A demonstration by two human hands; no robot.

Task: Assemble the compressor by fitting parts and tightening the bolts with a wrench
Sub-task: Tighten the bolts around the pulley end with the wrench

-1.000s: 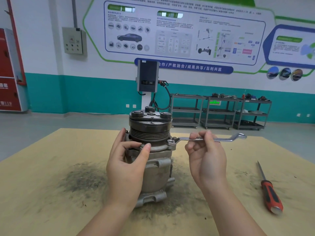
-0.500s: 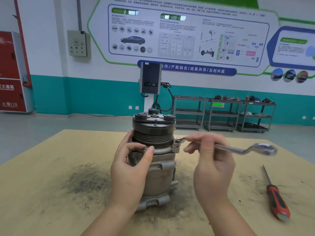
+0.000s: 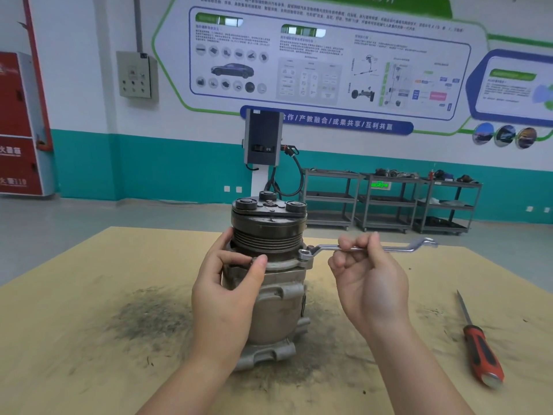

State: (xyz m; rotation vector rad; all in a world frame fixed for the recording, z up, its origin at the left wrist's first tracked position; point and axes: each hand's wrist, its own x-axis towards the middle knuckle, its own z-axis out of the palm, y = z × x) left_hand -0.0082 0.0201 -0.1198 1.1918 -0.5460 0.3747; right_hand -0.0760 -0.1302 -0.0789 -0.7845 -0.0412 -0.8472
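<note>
Left hand (image 3: 227, 290) grips the compressor (image 3: 276, 283); right hand (image 3: 369, 278) pinches the wrench (image 3: 329, 249), ring on a flange bolt (image 3: 304, 253).

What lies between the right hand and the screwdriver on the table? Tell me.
Only bare, dust-smudged tabletop separates the right hand from the red-handled screwdriver in the head view.

Left grip (image 3: 227, 290) fingers curled, thumb forward; right grip (image 3: 369, 280) palm up, fingers pinched closed.
</note>
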